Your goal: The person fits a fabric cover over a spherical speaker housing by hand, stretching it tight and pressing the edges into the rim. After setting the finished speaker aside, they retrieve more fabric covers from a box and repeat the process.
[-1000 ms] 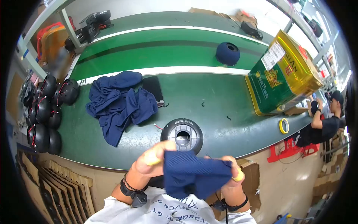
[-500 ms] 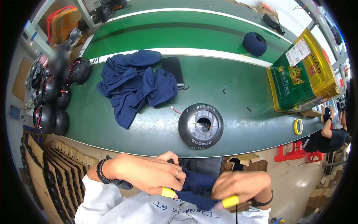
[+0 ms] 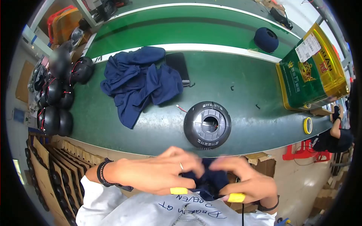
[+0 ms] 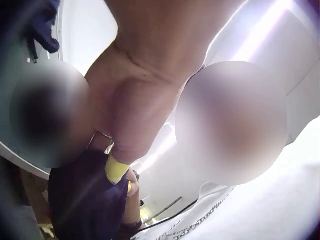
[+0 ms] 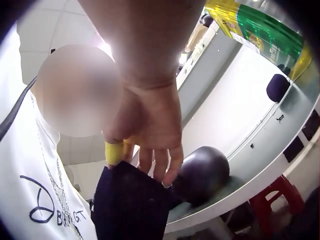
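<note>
In the head view, a piece of navy ribbed cloth (image 3: 215,181) is held in front of the chest, below the table's front edge. The left hand (image 3: 158,172) pinches its left side; the right hand (image 3: 249,180) grips the other side. Both thumbs wear yellow tape. In the left wrist view the cloth (image 4: 85,200) hangs under the taped thumb. From the right wrist, the cloth (image 5: 132,205) shows between thumb and fingers. A black round shell (image 3: 194,132) with a central hole sits on the table just beyond the hands.
Crumpled navy fabric (image 3: 132,83) lies at left beside a dark phone (image 3: 176,64). Several black round shells (image 3: 52,92) with red wires crowd the left end. A large green-and-gold tin (image 3: 305,75), a yellow tape roll (image 3: 308,125) and a navy-covered ball (image 3: 266,39) are on the right.
The hands first held the cloth up, overlapping the shell's near edge; they then came down close to the chest. The fingers have since shifted on the cloth, and the view has moved.
</note>
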Motion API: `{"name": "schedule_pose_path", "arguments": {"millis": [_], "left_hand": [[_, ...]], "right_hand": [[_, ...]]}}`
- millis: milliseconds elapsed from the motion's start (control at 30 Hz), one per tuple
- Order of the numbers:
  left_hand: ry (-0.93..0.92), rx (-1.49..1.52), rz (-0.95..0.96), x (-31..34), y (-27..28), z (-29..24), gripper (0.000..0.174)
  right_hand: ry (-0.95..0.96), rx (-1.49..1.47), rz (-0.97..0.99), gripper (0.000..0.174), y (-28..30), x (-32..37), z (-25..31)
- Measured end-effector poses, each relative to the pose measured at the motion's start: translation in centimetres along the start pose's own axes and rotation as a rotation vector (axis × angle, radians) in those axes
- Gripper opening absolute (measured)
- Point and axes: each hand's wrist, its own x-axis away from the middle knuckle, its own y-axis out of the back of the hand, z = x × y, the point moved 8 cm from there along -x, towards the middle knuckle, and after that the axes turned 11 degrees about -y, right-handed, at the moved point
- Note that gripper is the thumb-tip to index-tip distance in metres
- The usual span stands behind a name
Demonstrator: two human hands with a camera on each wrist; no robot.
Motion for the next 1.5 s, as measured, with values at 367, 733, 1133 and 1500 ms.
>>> {"name": "schedule_pose_path", "arguments": {"millis": [367, 733, 1133, 1500], "left_hand": [[0.198, 0.110, -0.642, 2.0, -1.1, 7.7, 0.027], [0.210, 0.109, -0.549, 3.4, -4.4, 5.1, 0.031], [0.056, -0.322, 0.045, 3.1, -4.0, -1.6, 0.022], [0.327, -0.250, 0.063, 4.2, -6.7, 4.3, 0.030]], "right_hand": [[-0.206, -0.153, -0.370, 0.011, -1.1, -1.3, -8.2], [-0.294, -0.324, -0.298, 0.014, -4.6, 2.1, -8.4], [-0.009, 0.261, 0.018, 0.025, -4.5, 4.4, -2.0], [-0.434, 0.210, 0.030, 0.024, -5.9, 1.8, -8.2]]}}
